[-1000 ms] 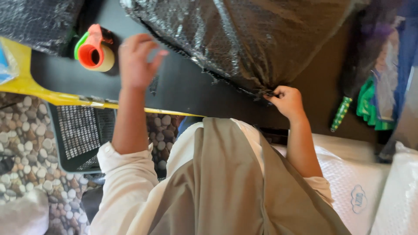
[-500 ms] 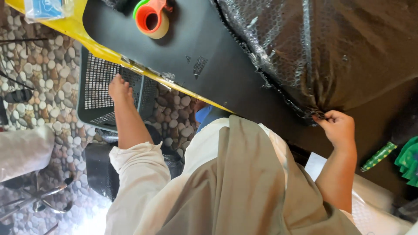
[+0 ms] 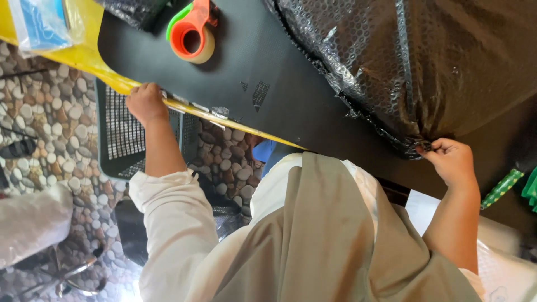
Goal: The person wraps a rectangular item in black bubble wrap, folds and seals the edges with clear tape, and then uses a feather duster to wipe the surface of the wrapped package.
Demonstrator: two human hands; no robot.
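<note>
The right hand (image 3: 452, 162) pinches the gathered corner of the black bubble-wrap bundle (image 3: 425, 61) lying on the dark table (image 3: 279, 106). The left hand (image 3: 146, 102) curls closed over the table's edge, below the tape dispenser (image 3: 192, 34). Keeping that pinch tight should stop the wrap springing open.

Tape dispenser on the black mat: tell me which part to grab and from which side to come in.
Grip the tape dispenser by its orange handle, which juts toward the top edge of the view, probably coming from above. It lies flat on the black mat, so the roll's round face offers little to pinch. The left hand at the table edge is nearest.
</note>
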